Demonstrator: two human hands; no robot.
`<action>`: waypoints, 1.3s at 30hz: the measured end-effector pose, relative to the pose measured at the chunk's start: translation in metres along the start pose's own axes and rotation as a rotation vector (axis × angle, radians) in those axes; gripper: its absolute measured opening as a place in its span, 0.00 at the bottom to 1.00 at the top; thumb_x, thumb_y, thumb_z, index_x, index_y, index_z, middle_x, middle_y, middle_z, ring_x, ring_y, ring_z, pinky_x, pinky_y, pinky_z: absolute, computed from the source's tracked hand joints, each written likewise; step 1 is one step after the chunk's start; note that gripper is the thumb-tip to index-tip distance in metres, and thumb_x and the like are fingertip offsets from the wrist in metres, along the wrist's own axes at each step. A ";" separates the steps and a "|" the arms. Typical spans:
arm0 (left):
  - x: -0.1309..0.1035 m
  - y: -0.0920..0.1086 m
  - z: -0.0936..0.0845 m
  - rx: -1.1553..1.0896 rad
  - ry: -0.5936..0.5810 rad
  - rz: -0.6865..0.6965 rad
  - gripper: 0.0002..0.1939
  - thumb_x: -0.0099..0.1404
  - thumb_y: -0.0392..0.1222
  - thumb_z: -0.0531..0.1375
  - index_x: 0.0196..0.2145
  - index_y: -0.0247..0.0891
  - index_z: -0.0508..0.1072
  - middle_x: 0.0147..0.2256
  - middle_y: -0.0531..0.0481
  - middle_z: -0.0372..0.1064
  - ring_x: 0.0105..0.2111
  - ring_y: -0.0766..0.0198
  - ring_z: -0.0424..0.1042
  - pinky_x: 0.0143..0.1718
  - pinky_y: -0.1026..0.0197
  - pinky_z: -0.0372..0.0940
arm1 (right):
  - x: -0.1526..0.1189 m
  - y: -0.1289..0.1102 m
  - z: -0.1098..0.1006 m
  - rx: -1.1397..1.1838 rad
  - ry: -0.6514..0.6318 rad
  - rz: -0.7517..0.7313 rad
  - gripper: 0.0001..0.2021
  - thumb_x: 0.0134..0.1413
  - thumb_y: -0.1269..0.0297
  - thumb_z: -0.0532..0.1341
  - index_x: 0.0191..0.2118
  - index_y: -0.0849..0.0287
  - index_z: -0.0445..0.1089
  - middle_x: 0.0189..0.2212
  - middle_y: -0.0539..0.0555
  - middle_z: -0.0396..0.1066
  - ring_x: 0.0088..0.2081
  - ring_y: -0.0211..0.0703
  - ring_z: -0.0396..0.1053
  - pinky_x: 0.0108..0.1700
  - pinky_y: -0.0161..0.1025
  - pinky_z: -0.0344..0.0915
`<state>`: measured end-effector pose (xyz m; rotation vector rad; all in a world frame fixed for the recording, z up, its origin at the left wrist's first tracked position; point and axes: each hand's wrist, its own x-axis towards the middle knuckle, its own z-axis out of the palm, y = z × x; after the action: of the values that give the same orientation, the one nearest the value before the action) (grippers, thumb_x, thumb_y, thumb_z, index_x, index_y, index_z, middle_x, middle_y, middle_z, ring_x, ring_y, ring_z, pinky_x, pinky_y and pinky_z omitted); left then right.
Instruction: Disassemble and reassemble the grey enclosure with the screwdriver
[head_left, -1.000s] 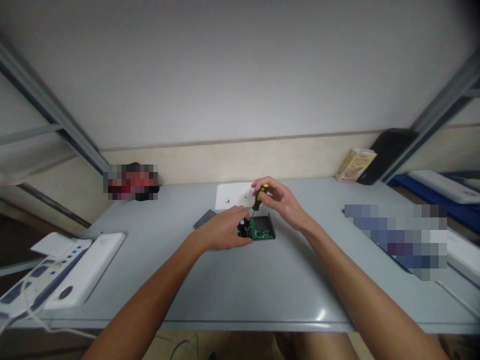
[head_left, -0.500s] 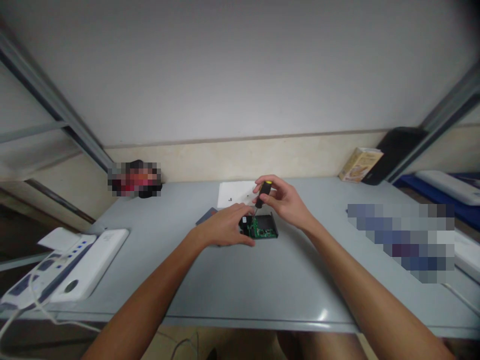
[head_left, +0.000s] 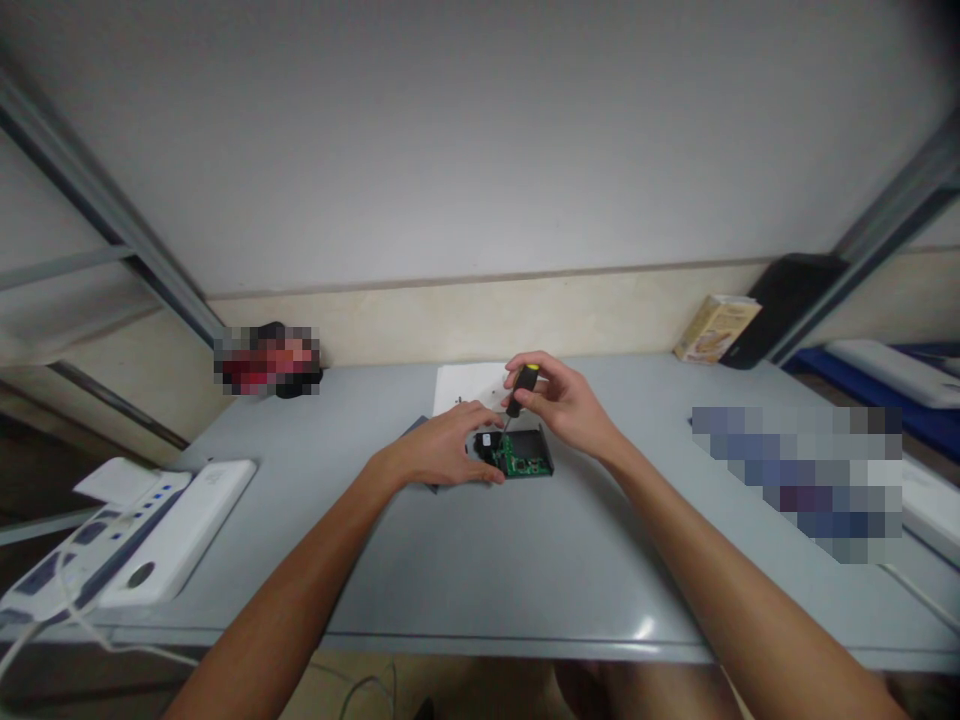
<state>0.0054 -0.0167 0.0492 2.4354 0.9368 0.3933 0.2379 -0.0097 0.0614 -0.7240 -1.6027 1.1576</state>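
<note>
A small open black case (head_left: 532,445) with a green circuit board (head_left: 517,464) in it lies at the middle of the table. My left hand (head_left: 442,447) grips its left end, thumb on the near edge and fingers on the far edge. In my right hand (head_left: 562,400) is a screwdriver (head_left: 523,388) with a black and yellow handle, tilted slightly, its shaft pointing down at the board. Its tip is too small to make out. A dark blue-grey flat piece (head_left: 415,429) lies partly hidden under my left hand.
White paper (head_left: 457,385) with small dark bits on it lies behind the hands. On the left are a power strip (head_left: 142,520) and a white flat device (head_left: 191,530) with cables. A yellow box (head_left: 716,328) stands at the back right by a black panel (head_left: 787,300).
My left hand has shifted slightly left, with thumb and fingers a little wider, showing more of the case's left end. The screwdriver has moved slightly left and remains pointed at the board.
</note>
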 end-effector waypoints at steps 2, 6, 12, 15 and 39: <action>0.000 -0.001 0.001 0.003 -0.009 0.009 0.31 0.58 0.54 0.73 0.55 0.44 0.70 0.56 0.45 0.68 0.58 0.50 0.67 0.61 0.49 0.61 | 0.000 0.001 -0.001 -0.003 -0.008 -0.003 0.15 0.57 0.62 0.68 0.49 0.52 0.70 0.40 0.51 0.72 0.37 0.42 0.77 0.41 0.42 0.74; 0.000 -0.002 0.006 0.006 -0.017 0.033 0.33 0.57 0.55 0.74 0.56 0.44 0.70 0.55 0.45 0.69 0.58 0.50 0.66 0.62 0.48 0.60 | 0.000 0.001 -0.001 0.013 -0.016 -0.012 0.14 0.59 0.63 0.67 0.49 0.52 0.69 0.39 0.50 0.71 0.37 0.41 0.76 0.42 0.41 0.73; 0.000 -0.004 0.009 0.011 -0.024 0.058 0.33 0.57 0.52 0.74 0.56 0.43 0.69 0.55 0.44 0.68 0.57 0.50 0.66 0.62 0.48 0.60 | -0.001 0.000 0.000 -0.002 -0.025 -0.011 0.14 0.59 0.63 0.67 0.49 0.52 0.69 0.40 0.50 0.71 0.37 0.41 0.77 0.41 0.40 0.73; 0.000 -0.004 0.009 0.021 -0.027 0.065 0.31 0.59 0.48 0.73 0.56 0.44 0.69 0.54 0.45 0.68 0.56 0.50 0.67 0.61 0.48 0.61 | -0.001 0.000 0.000 -0.003 -0.026 -0.018 0.14 0.59 0.64 0.67 0.50 0.52 0.69 0.39 0.50 0.70 0.37 0.40 0.77 0.41 0.40 0.73; 0.001 -0.005 0.007 -0.047 -0.021 0.081 0.29 0.60 0.47 0.72 0.56 0.43 0.68 0.54 0.44 0.68 0.55 0.51 0.66 0.60 0.48 0.62 | -0.001 0.004 0.000 -0.002 -0.035 -0.026 0.13 0.60 0.66 0.66 0.50 0.51 0.69 0.39 0.49 0.69 0.36 0.40 0.77 0.40 0.40 0.73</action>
<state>0.0065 -0.0157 0.0408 2.4361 0.8129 0.4134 0.2383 -0.0088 0.0571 -0.6855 -1.6376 1.1555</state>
